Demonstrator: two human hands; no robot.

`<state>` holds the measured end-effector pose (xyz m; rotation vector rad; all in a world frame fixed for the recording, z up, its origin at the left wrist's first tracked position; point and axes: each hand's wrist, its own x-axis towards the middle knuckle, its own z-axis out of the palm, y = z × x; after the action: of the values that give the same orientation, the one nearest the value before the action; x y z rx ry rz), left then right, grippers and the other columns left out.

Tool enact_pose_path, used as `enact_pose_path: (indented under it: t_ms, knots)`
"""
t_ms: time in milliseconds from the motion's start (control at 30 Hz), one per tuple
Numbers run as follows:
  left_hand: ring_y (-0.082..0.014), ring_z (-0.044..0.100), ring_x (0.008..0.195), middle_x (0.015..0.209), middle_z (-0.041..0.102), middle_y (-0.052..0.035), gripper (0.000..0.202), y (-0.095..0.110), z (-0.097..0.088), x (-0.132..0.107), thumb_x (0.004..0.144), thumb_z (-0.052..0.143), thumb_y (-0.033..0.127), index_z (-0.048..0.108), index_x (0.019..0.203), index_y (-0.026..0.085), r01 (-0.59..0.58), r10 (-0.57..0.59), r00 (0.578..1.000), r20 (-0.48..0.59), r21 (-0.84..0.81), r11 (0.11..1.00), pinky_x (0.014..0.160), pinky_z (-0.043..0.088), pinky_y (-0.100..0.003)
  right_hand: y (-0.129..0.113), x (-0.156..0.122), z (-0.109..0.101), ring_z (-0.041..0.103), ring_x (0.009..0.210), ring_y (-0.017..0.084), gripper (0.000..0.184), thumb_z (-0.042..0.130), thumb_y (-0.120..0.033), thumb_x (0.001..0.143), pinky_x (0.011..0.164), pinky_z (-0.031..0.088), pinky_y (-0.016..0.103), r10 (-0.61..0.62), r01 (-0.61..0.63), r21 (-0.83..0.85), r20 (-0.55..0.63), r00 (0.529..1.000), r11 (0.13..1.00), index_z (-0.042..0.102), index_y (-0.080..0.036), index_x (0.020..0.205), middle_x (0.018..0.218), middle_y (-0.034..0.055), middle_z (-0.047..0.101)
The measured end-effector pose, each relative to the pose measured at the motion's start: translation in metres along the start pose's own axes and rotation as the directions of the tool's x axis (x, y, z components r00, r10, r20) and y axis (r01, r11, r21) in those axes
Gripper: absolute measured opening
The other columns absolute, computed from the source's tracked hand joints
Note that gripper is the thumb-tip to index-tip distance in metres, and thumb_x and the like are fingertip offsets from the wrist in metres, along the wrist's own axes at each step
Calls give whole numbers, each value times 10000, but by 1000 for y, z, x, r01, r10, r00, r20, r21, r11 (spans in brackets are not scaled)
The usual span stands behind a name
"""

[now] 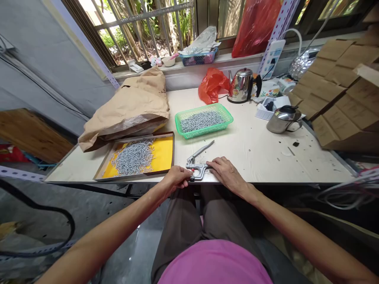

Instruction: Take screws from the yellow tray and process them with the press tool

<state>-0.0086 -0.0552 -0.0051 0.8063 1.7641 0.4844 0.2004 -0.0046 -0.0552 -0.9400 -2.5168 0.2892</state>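
Pink shirt cloth (pixel 213 264) and dark trousers (pixel 182 232) lie closest, with the person's two bare forearms reaching past them to the front edge of a pale counter (pixel 248 150). At that edge, between the hands, a pair of metal pliers (pixel 203 169) lies with its upper handle raised away from the lower one, pointing up and to the right. Its curved mouth faces left and carries a small red piece (pixel 193 170).

The left hand (pixel 177 176) is at the mouth of the pliers, its fingers bent inward; whether they pinch a small part or only the tool, I cannot tell. The right hand (pixel 226 171) grasps the end of the lower handle, the fingers closed over it.

Just beside the left hand, a shallow tray (pixel 173 154) lined with a yellow sheet (pixel 163 150) holds a loose heap of small metal pieces (pixel 134 157). Beyond the pliers, a green basket (pixel 204 133) holds more of the same kind. Behind the tray is a large brown paper bag (pixel 130 102). Farther back stand a steel kettle (pixel 239 87) next to a crumpled red bag (pixel 213 85), and a metal pitcher (pixel 281 120) on the right.
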Motion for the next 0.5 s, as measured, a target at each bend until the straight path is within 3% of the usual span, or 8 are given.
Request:
enact_pose_path:
  t_ms: [133, 233, 333, 400, 500]
  knots:
    - [-63, 399, 307, 349, 491, 39, 228, 6, -1, -3, 749, 686, 303, 577, 631, 141, 31, -31, 1000, -1, 11, 999, 389, 267, -176, 1, 4, -8, 528, 911, 233, 271, 452, -180, 946, 834, 470, 386, -22, 22, -10, 53, 998, 1000, 636, -216, 1141, 972, 98, 622]
    - [-58, 375, 296, 342, 482, 40, 237, 6, -1, -3, 769, 661, 282, 553, 607, 147, 7, -7, 1000, 20, 14, 1000, 389, 263, -178, 12, 18, -21, 520, 1042, 255, 255, 570, -290, 906, 892, 460, 406, -88, 88, 7, 107, 990, 996, 647, -204, 1133, 1140, 129, 588]
    - [-56, 375, 295, 342, 475, 44, 257, 4, 0, -1, 766, 671, 299, 547, 599, 149, -6, 5, 999, 32, 18, 1000, 382, 249, -178, 32, 43, -31, 355, 1293, 348, 691, 741, -441, 753, 1013, 371, 496, -126, 129, -4, 178, 976, 992, 501, -170, 1342, 1430, 189, 382]
    - [-57, 382, 297, 347, 471, 50, 259, 2, -1, 1, 755, 685, 312, 549, 607, 148, -1, 1, 1000, 26, 22, 1000, 377, 246, -179, 44, 61, -33, 255, 1356, 395, 984, 798, -527, 637, 1054, 300, 550, -118, 123, 0, 297, 948, 992, 367, -157, 1441, 1490, 209, 291]
    - [-50, 367, 291, 344, 464, 60, 249, 2, -1, 0, 767, 674, 314, 551, 634, 144, -3, 2, 1000, 26, 38, 999, 375, 246, -175, 54, 81, -34, 186, 1377, 428, 1109, 779, -625, 576, 1061, 230, 605, -91, 97, 14, 493, 866, 995, 304, -181, 1474, 1491, 195, 300]
